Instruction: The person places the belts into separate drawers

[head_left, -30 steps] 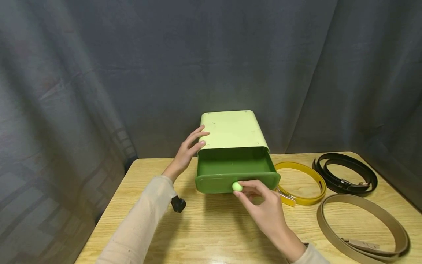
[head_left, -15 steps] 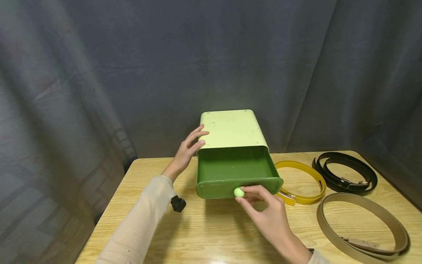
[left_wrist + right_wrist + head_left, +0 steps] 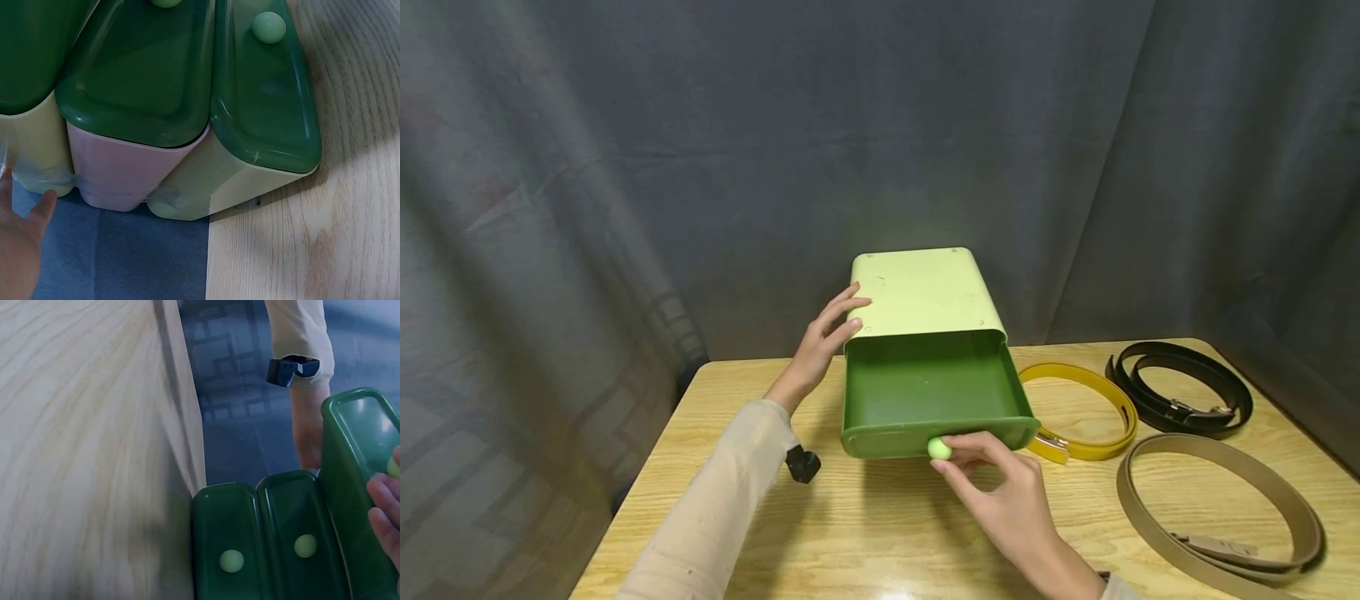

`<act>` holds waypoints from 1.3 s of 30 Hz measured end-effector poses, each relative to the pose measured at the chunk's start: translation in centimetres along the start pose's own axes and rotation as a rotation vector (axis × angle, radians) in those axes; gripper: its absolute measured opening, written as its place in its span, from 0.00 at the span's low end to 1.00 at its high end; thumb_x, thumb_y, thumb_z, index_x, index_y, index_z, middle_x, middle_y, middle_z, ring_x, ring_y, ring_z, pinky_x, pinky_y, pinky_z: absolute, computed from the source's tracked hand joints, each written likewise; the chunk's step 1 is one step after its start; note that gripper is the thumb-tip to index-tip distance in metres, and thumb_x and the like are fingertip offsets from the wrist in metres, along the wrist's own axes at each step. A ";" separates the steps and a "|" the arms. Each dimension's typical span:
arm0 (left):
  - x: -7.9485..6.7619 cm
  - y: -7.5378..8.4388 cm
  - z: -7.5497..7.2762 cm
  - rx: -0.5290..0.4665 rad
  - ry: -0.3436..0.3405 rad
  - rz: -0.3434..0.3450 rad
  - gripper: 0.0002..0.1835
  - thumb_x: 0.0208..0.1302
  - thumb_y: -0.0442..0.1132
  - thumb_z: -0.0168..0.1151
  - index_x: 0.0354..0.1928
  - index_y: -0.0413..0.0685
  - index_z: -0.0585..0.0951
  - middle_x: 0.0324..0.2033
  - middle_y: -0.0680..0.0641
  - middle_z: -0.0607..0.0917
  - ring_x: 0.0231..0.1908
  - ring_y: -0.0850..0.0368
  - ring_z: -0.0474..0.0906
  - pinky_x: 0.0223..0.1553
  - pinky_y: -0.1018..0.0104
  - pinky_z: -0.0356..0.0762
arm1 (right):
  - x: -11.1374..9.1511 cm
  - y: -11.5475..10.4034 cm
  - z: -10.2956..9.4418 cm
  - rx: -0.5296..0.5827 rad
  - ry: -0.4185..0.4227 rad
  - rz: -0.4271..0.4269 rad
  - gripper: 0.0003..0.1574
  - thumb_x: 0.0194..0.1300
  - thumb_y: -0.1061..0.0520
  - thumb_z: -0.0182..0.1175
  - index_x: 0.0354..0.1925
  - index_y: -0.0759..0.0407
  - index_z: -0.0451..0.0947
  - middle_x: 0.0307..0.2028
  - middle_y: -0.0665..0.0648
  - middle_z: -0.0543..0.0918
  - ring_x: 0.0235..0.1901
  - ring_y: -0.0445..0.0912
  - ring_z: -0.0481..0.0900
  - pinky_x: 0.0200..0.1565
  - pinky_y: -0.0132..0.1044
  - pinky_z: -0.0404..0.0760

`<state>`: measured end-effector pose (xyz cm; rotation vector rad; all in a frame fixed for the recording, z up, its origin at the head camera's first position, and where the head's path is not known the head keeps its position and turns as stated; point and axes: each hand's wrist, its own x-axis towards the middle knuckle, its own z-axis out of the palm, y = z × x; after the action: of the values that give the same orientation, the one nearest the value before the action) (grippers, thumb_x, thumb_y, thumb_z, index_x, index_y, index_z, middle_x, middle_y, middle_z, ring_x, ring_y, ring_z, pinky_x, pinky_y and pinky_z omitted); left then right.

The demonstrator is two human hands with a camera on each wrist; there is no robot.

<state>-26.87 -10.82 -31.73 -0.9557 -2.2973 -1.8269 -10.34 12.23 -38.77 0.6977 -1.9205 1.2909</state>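
Observation:
A small drawer unit with a pale yellow-green top (image 3: 925, 287) stands at the back of the table, its green top drawer (image 3: 880, 443) pulled well out. Inside, the drawer's floor is bare. Between thumb and index finger, my right hand (image 3: 1009, 496) pinches the round light-green knob (image 3: 939, 448) on the drawer front. My left hand (image 3: 815, 354) rests against the unit's upper left side, fingers spread and fairly straight over the edge. In the right wrist view, two lower drawers (image 3: 226, 515) with matching knobs stay closed beside the pulled one. The left wrist view shows a pink casing (image 3: 115, 172) in the middle tier.
Right of the unit lie three coiled belts: a yellow belt (image 3: 1105, 455), a black belt (image 3: 1236, 392) and a tan belt (image 3: 1131, 500). They rest on the light wooden table (image 3: 842, 542). A dark grey curtain (image 3: 775, 167) hangs close behind the table.
The top drawer has slid further out toward me, my right hand moving with its knob. My left hand keeps its place on the unit. The view has shifted slightly.

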 end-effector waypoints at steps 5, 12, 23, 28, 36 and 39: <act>-0.2 0.6 0.1 0.005 -0.001 0.000 0.23 0.74 0.36 0.48 0.67 0.34 0.70 0.76 0.42 0.54 0.75 0.49 0.46 0.70 0.41 0.51 | -0.3 0.2 0.1 -0.010 0.012 -0.012 0.25 0.47 0.73 0.74 0.43 0.58 0.83 0.34 0.52 0.88 0.31 0.39 0.84 0.33 0.27 0.82; -0.3 0.6 0.1 0.012 -0.004 0.003 0.23 0.74 0.36 0.49 0.67 0.34 0.70 0.76 0.43 0.54 0.75 0.49 0.46 0.71 0.42 0.51 | -0.5 0.4 0.2 -0.002 0.016 -0.027 0.26 0.46 0.74 0.74 0.43 0.58 0.83 0.35 0.52 0.88 0.31 0.40 0.84 0.35 0.28 0.82; -0.1 0.2 0.3 -0.007 -0.007 0.014 0.23 0.74 0.33 0.48 0.67 0.32 0.69 0.76 0.40 0.53 0.75 0.47 0.46 0.71 0.42 0.51 | -0.8 0.0 -0.5 -0.046 -0.019 -0.021 0.29 0.47 0.73 0.74 0.48 0.56 0.82 0.37 0.51 0.88 0.33 0.39 0.84 0.41 0.26 0.81; 0.6 -2.1 0.1 -0.010 0.002 0.020 0.22 0.75 0.35 0.48 0.68 0.36 0.70 0.77 0.47 0.53 0.75 0.51 0.44 0.71 0.41 0.50 | -1.2 -0.2 -1.6 -0.080 -0.046 0.015 0.30 0.48 0.73 0.74 0.50 0.55 0.83 0.36 0.48 0.87 0.34 0.38 0.83 0.44 0.25 0.78; 0.7 -3.3 -0.1 -0.008 0.016 0.043 0.22 0.75 0.40 0.50 0.67 0.44 0.73 0.76 0.55 0.56 0.75 0.57 0.47 0.70 0.42 0.51 | -1.8 -0.1 -4.0 -0.144 -0.066 0.049 0.28 0.46 0.75 0.73 0.46 0.57 0.84 0.37 0.48 0.87 0.33 0.36 0.82 0.41 0.23 0.78; 0.6 -3.3 -0.1 -0.006 0.017 0.042 0.22 0.75 0.42 0.50 0.67 0.45 0.73 0.75 0.55 0.56 0.75 0.58 0.47 0.70 0.41 0.52 | -2.1 0.0 -4.9 -0.167 -0.068 0.051 0.29 0.45 0.75 0.74 0.46 0.56 0.84 0.37 0.48 0.87 0.34 0.35 0.82 0.40 0.23 0.78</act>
<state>-29.01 -11.03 -34.26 -0.9775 -2.2450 -1.8202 -7.79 16.93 -39.23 0.6180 -2.0858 1.1346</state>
